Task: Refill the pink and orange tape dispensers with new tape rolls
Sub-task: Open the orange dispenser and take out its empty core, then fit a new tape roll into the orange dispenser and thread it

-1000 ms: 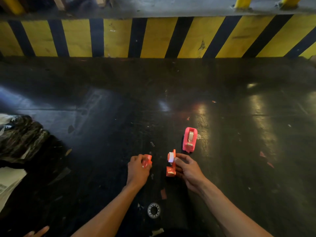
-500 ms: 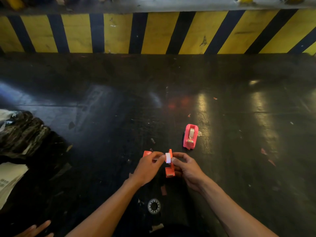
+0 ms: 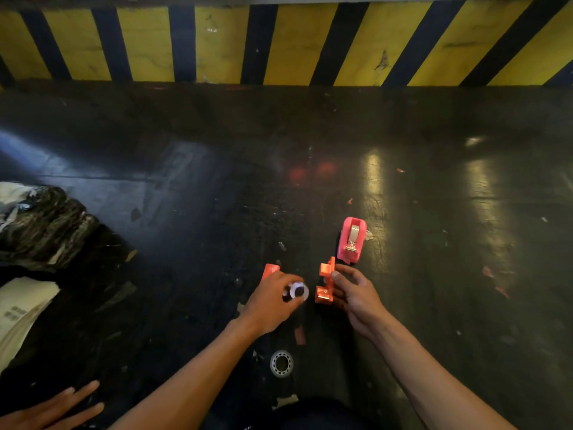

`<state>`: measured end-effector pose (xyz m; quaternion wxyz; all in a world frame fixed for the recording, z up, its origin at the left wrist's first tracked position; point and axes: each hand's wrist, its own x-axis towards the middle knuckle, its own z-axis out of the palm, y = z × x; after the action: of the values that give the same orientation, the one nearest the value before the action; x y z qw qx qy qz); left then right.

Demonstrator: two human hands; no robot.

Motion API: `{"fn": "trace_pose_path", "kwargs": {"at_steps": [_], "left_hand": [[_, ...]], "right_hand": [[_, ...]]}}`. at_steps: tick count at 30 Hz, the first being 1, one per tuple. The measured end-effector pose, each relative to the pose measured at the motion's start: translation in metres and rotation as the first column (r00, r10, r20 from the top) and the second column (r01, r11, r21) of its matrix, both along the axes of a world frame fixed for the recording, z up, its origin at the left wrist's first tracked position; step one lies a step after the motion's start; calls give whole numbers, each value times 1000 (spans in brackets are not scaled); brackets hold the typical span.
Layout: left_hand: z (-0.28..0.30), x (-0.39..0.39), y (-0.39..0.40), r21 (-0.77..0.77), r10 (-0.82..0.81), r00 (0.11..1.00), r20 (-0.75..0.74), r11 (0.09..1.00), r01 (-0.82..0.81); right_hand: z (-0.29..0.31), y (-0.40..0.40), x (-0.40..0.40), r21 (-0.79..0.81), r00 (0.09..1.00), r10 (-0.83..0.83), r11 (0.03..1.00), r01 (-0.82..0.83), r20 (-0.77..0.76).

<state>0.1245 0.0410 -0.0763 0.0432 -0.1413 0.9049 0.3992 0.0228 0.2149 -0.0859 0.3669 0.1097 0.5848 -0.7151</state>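
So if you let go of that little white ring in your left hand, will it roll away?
Probably. The small white ring is round, so set on its edge it could roll across the smooth, shiny floor. It looks light, pinched by fingertips alone. Laid flat, it should stay put.

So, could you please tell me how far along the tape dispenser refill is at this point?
Looks done: the pink dispenser stands on the floor with a roll seated inside. In hand: the right hand holds the open orange dispenser, its roll seat empty, while the left hand pinches a small white tape roll beside it. Left: seating a roll in the orange one and closing it.
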Motion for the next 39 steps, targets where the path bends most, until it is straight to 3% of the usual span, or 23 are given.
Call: {"fn": "trace_pose_path", "kwargs": {"at_steps": [3, 6, 9, 11, 13, 17, 20, 22, 31, 35, 39], "left_hand": [[-8, 9, 1, -163, -185, 976, 115, 966, 202], [-16, 14, 3, -272, -205, 963, 176, 930, 248], [-15, 19, 6, -351, -245, 960, 132, 894, 277], [-2, 21, 8, -308, -280, 954, 110, 903, 301], [11, 24, 7, -219, -352, 915, 199, 894, 392], [20, 33, 1, -69, -519, 730, 446, 793, 605], [19, 36, 2, -101, -551, 633, 544, 705, 702], [17, 35, 3, -122, -550, 622, 557, 687, 716], [13, 34, 4, -115, -449, 791, 416, 837, 535], [17, 29, 3, 37, -255, 941, 223, 967, 253], [19, 19, 2, 139, -18, 1000, -11, 990, 20]], "right_hand": [[-1, 0, 0, -1, 1000, -14, 1000, 14, 3], [2, 0, 2, -5, 1000, -13, 1000, 13, 6], [2, 1, 2, 3, 1000, -22, 1000, 22, -1], [3, 2, 1, 10, 999, -32, 999, 32, -2], [2, 2, 1, 4, 999, -43, 999, 43, -10], [-1, 1, 2, 13, 999, -51, 999, 51, -14], [-1, 0, 3, 12, 999, -37, 999, 37, 1], [0, -1, 4, 19, 999, -32, 999, 32, 2], [7, 1, 3, 55, 1000, -16, 998, 16, 6], [11, 1, 3, 42, 1000, -15, 999, 14, 20], [12, -1, 3, 40, 1000, -9, 999, 9, 11]]}}
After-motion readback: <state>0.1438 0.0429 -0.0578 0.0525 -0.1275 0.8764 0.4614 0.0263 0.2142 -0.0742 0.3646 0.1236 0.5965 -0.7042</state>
